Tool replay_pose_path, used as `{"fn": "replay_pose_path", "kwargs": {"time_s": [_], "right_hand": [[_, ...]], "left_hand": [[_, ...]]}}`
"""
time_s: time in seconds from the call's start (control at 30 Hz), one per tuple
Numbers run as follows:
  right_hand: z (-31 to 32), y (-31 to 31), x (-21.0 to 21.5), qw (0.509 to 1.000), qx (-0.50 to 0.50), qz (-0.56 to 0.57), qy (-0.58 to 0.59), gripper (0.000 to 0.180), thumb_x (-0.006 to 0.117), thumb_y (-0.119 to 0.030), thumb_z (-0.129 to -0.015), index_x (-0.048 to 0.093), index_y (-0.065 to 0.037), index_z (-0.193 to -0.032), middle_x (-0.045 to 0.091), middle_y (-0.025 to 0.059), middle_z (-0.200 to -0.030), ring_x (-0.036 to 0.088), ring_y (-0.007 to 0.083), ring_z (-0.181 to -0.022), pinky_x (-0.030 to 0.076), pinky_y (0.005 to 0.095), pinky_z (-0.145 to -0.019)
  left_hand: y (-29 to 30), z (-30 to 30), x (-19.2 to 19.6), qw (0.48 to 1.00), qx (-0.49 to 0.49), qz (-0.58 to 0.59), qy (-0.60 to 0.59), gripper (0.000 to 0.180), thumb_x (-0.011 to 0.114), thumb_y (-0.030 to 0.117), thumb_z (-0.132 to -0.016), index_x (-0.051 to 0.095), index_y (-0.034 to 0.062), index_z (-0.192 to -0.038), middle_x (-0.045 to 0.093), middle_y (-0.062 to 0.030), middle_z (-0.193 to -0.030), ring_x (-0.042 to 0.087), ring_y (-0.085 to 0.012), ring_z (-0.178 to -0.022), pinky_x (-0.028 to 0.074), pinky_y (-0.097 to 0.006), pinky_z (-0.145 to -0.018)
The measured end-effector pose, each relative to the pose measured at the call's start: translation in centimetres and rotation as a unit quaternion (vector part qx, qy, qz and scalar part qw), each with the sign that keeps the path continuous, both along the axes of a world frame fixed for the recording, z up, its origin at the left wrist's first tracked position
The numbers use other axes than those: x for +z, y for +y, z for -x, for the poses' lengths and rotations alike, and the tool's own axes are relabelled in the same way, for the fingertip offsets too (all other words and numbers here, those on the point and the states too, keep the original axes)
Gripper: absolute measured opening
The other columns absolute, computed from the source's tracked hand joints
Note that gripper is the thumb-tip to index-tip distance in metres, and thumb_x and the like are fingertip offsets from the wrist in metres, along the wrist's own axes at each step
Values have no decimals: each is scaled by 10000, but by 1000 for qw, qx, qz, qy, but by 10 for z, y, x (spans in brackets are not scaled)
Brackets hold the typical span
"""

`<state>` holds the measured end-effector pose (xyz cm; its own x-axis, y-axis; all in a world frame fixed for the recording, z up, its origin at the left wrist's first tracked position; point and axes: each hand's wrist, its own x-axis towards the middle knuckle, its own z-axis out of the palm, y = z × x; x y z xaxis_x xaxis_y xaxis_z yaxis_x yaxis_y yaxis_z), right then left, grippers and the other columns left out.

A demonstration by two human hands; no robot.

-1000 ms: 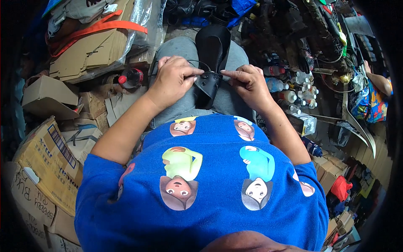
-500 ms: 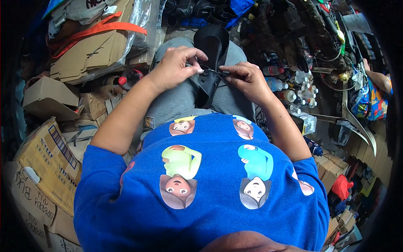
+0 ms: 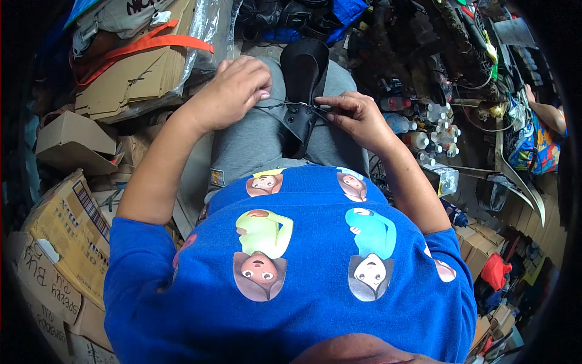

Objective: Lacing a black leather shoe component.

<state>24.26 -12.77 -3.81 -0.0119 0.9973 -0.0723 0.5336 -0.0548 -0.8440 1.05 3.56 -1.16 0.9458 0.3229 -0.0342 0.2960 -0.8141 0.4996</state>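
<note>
A black shoe upper (image 3: 303, 70), glossy and curved, lies lengthwise across my lap between my thighs. Its near flap (image 3: 299, 121) has several lace holes. From the holes a thin black lace (image 3: 274, 105) runs left, stretched to my left hand (image 3: 235, 91), whose curled fingers pinch it above my left thigh. My right hand (image 3: 357, 118) is at the upper's right edge, forefinger and thumb closing on dark lace there. The fingers partly hide what they grip.
Grey trousers (image 3: 242, 142) are under the work. Flattened cardboard (image 3: 133, 82) and an open box (image 3: 76, 142) are at left. Plastic bottles (image 3: 418, 139) stand at right, near a curved pale blade-like piece (image 3: 524, 191). Another person's arm (image 3: 545, 115) shows at far right.
My left hand has moved left, away from the lace holes, drawing the lace out into a longer stretch. My right hand stays nearly in place beside the shoe upper.
</note>
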Motion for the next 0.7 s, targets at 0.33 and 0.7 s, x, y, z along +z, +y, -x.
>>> {"fn": "replay_pose_path", "kwargs": {"time_s": [0.33,0.7], "right_hand": [[6,3,3,1000,-1,9,1,368,686,-37,-737,694,-158,-1085,645,91,-789,602,192,-749,481,318,-715],[-5,0,2,999,-5,37,33,348,697,-48,-765,680,-108,-1107,648,80,-818,591,148,-772,473,290,-726]], "left_hand": [[5,-89,1,955,-98,-215,-178,105,610,157,-814,579,82,-879,551,-55,-1174,489,-231,-1155,352,-409,-953],[-24,-8,-20,980,83,139,-115,200,683,95,-738,704,80,-936,669,-58,-868,565,-208,-906,438,-335,-827]]}}
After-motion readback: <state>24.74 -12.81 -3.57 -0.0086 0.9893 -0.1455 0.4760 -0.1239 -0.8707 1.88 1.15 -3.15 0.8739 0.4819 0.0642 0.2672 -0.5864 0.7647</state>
